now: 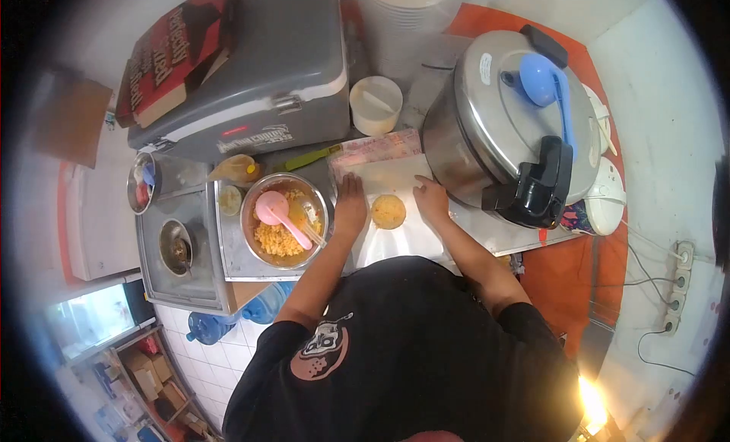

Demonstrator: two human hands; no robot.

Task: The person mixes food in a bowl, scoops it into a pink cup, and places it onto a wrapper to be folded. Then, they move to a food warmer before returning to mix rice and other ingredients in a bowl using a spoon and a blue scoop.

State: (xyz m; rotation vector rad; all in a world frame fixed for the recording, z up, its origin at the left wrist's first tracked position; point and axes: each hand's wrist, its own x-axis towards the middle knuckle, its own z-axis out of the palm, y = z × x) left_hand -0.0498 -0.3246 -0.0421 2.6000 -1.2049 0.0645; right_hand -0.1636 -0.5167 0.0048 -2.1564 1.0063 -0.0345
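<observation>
A round, flat mound of yellow-orange rice (388,212) lies on a pale sheet of wrapping paper (391,174). My left hand (350,205) rests flat along the paper's left side, fingers stretched forward. On the other side, my right hand (431,199) touches the paper's right edge with its index finger extended; the other fingers show only in part. Neither hand visibly holds anything. Left of my left hand stands a metal bowl (248,228) of orange rice, with a pink scoop (275,212) and chopsticks (314,235) in it.
A large rice cooker (471,130) with a blue ladle (538,80) on its lid stands at right. Behind are a grey cooler (281,54), a white tub (376,106) and a green-handled knife (308,158). A small metal bowl (165,248) sits further left.
</observation>
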